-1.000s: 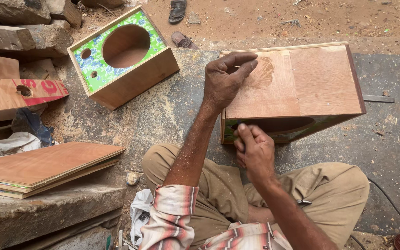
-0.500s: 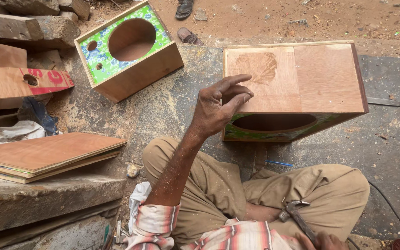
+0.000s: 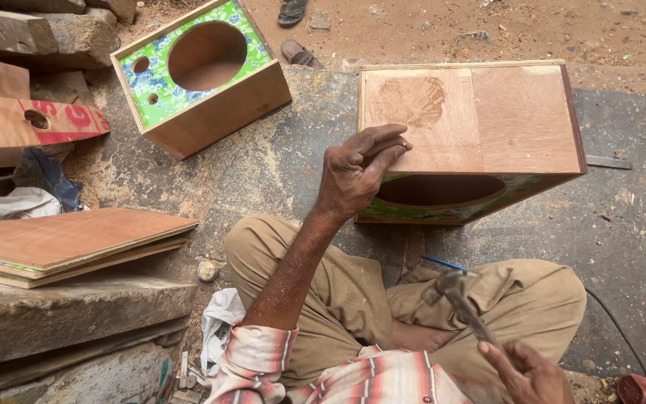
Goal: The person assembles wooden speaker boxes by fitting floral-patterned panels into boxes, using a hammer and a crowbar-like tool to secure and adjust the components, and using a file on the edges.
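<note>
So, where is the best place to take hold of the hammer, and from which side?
Probably low on the handle, as the right hand does, coming from the person's side. The hammer slants up and away over the lap, its heavy head at the far end.

A second wooden box with a green flowered face and a large round hole sits at upper left. Stacked plywood sheets lie on a stone slab at left, a red-marked board above them. Two sandals rest on sand at top centre.
</note>
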